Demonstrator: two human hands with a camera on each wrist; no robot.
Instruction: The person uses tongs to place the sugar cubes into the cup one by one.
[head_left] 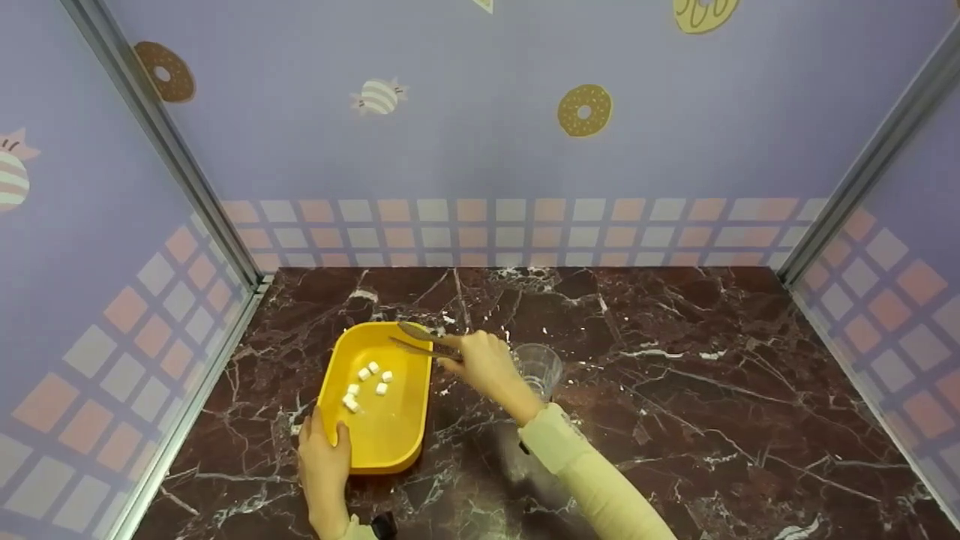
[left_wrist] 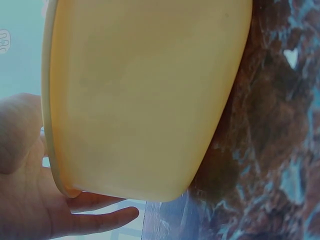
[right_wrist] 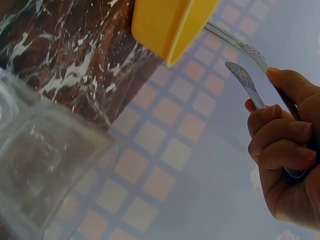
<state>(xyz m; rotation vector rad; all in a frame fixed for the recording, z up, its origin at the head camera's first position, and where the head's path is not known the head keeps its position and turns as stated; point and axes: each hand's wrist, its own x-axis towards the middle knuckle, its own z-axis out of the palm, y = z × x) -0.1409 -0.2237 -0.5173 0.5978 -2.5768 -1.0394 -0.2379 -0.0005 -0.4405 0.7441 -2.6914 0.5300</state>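
Observation:
A yellow plastic tub (head_left: pixel 394 424) (left_wrist: pixel 145 100) stands on the left of the table. Several small white marshmallow-like pieces (head_left: pixel 382 388) lie on its floor. At the tub's near left corner, my left hand (head_left: pixel 325 459) (left_wrist: pixel 35 195) holds the rim, thumb on the inner side. My right hand (head_left: pixel 487 367) (right_wrist: pixel 285 145) grips metal tongs (head_left: pixel 421 349) (right_wrist: pixel 243 80) with perforated tips. Those tips are spread apart over the tub's far right corner, nothing between them. Just right of my right wrist is a clear glass (head_left: pixel 544 363) (right_wrist: pixel 45 165), partly hidden by the wrist.
The dark red marbled tabletop (head_left: pixel 712 420) carries white veins and specks. A purple patterned wall (head_left: pixel 480 150) rises at the back, with side walls and metal corner posts (head_left: pixel 840 187) at left and right.

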